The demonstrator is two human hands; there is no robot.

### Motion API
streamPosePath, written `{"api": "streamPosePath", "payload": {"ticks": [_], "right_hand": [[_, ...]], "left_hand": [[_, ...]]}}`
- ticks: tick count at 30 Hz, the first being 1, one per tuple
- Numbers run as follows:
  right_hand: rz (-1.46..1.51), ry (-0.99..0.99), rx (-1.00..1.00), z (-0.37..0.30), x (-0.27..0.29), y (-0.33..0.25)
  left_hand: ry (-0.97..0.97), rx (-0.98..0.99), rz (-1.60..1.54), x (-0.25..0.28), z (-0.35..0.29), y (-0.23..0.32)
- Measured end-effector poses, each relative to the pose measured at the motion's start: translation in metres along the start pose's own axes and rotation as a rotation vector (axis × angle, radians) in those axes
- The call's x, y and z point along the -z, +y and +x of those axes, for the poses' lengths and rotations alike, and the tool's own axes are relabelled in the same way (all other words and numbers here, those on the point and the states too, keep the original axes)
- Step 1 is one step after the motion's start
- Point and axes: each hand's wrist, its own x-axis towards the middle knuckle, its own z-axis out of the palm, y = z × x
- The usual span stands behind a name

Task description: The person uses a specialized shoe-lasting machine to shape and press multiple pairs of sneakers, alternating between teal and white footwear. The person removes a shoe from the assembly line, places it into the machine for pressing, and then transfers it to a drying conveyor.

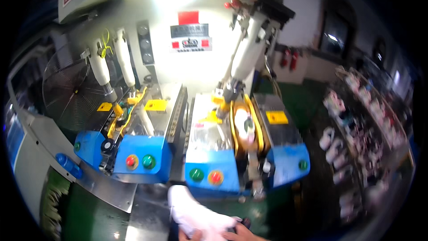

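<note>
A white shoe [196, 214], washed pinkish by the light, is held at the lower middle of the view, its narrower end pointing up and to the left. My left hand [191, 235] grips its left side; only some fingers show above the lower edge. My right hand [243, 233] closes on the other end, beside a small dark part I cannot make out. Just beyond the shoe stands a two-station press. Its right station has a white and tan shoe [245, 127] between yellow side pads [233, 127]. The left station has yellow clamps [119, 118] under white cylinders.
Blue front housings [142, 154] carry red and green buttons [216, 177]. A metal ledge [147, 209] runs below the press. To the right, a rack [352, 122] holds many shoes. A large fan [67, 91] stands behind on the left, and a blue bottle [69, 165] lies near the left panel.
</note>
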Motion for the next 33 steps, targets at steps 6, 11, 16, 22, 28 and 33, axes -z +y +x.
{"api": "streamPosePath", "payload": {"ticks": [6,11,16,22,28,33], "right_hand": [[0.381,0.611,0.267,-0.032,0.167,0.006],[0.457,0.662,0.349,-0.058,0.199,0.008],[0.574,0.705,0.277,-0.056,0.220,0.016],[0.419,0.757,0.543,-0.050,0.218,0.010],[0.398,0.846,0.365,-0.005,0.225,-0.043],[0.696,0.200,0.106,0.110,0.272,-0.163]], "left_hand": [[-0.267,-0.225,0.418,-0.173,0.131,0.002],[-0.210,-0.148,1.108,-0.284,0.368,-0.048],[-0.192,-0.007,1.275,-0.322,0.440,-0.102],[-0.336,-0.020,1.181,-0.358,0.462,-0.026],[-0.528,0.188,0.701,-0.252,0.307,0.053],[-0.254,0.159,0.104,-0.130,0.131,0.083]]}}
